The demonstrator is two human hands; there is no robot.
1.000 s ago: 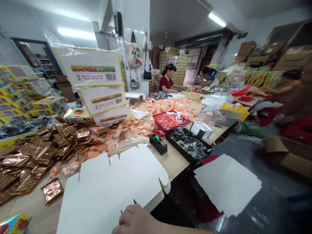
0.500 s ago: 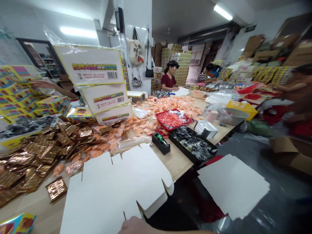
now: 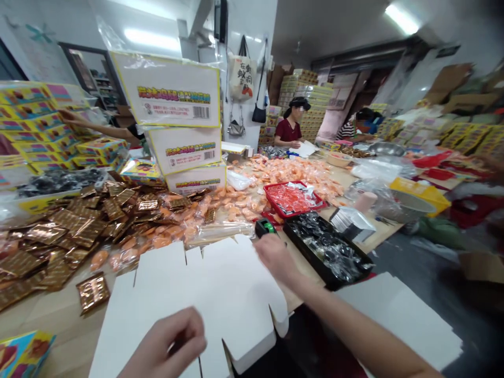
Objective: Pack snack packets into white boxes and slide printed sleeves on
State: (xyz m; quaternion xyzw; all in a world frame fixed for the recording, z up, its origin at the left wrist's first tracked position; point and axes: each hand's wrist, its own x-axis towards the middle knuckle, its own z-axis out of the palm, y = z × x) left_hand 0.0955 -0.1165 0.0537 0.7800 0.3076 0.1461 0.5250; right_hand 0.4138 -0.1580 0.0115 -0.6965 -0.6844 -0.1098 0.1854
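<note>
A white flat carton blank [image 3: 212,278] with slots and rounded flaps lies on the table before me. My left hand [image 3: 169,341] is over its near part, fingers curled and thumb near the forefinger, with nothing visible in it. My right hand [image 3: 275,257] reaches across the blank's right edge to the black tape dispenser [image 3: 260,227] with its green roll. Its fingers are closed at the dispenser's near end, which they cover; whatever is between them is hidden.
Gold foil packets [image 3: 79,226] and orange wrapped pieces [image 3: 291,170] are heaped beyond. Printed cartons [image 3: 177,94] are stacked behind. A red basket [image 3: 275,207] and a black tray [image 3: 331,281] stand right. White sheets [image 3: 409,315] lie lower right. Co-workers sit farther back.
My right hand has moved from the blank's near edge up to the tape dispenser. My left hand has come into view. The camera view has shifted left.
</note>
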